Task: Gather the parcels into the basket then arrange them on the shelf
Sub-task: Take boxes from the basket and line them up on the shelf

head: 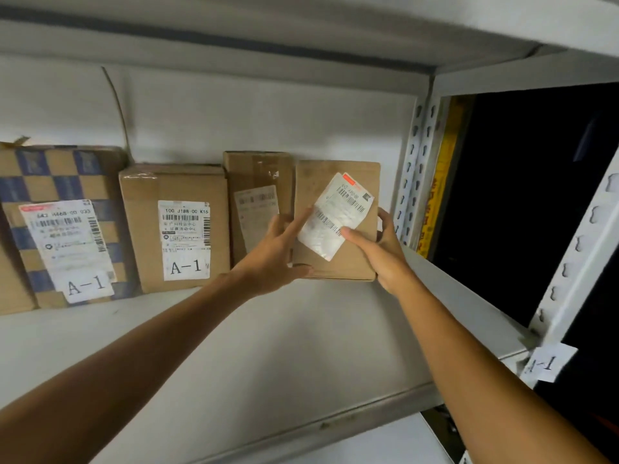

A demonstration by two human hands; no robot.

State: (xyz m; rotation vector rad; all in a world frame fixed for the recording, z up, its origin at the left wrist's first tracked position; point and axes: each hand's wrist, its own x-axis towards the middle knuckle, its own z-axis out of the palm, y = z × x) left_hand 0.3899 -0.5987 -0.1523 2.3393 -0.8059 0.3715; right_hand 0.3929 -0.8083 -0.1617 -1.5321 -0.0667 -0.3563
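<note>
White shelf board lies nearest; over it the left hand and right hand have their fingers clasped round the parcel at the row's right end. Recommend seating it upright and flush against the neighbouring box, label outward.

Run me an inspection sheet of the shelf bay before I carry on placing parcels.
Surface: white metal shelf board, parcels lined along its back.
Job's things: plain brown cardboard box with tilted white label, held upright at the row's right end; narrow brown carton, brown carton marked A-1, blue-checked carton marked A-1 stand to its left; basket not in view.
Clutter: nothing seen.
Grippers: left hand and right hand both grip the plain box.
Cables: thin curved line on back wall, unclear if cable.
Surroundings: perforated white upright, paper A-1 tag, dark bay at right.
</note>
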